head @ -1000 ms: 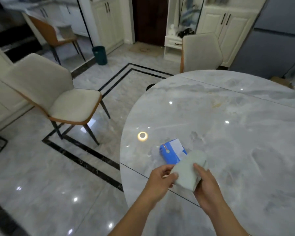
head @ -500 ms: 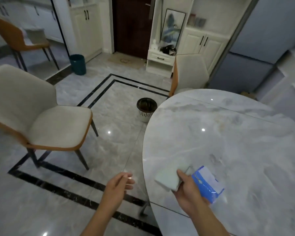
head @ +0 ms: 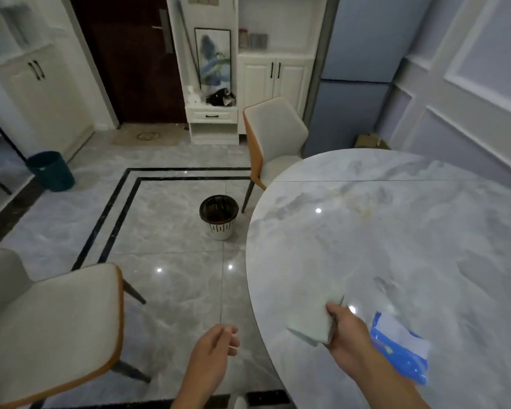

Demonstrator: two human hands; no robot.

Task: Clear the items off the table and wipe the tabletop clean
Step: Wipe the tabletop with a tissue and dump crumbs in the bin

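Note:
A round grey marble table (head: 396,231) fills the right of the view. My right hand (head: 347,330) grips a pale folded cloth (head: 310,323) over the table's near left edge. A blue and white wipes packet (head: 401,346) lies on the tabletop just right of that hand. My left hand (head: 213,352) hangs over the floor left of the table, fingers loosely curled and holding nothing. A faint yellowish smear (head: 366,212) shows on the far part of the tabletop.
A small bin (head: 219,216) with a dark liner stands on the floor by the table's left edge. One chair (head: 53,326) is at the near left, another chair (head: 273,140) at the table's far side. A teal bin (head: 52,171) stands far left.
My left hand let go of the cloth and dropped off the table to the left. The right hand keeps the cloth. My view swung up and left, bringing the small bin into sight.

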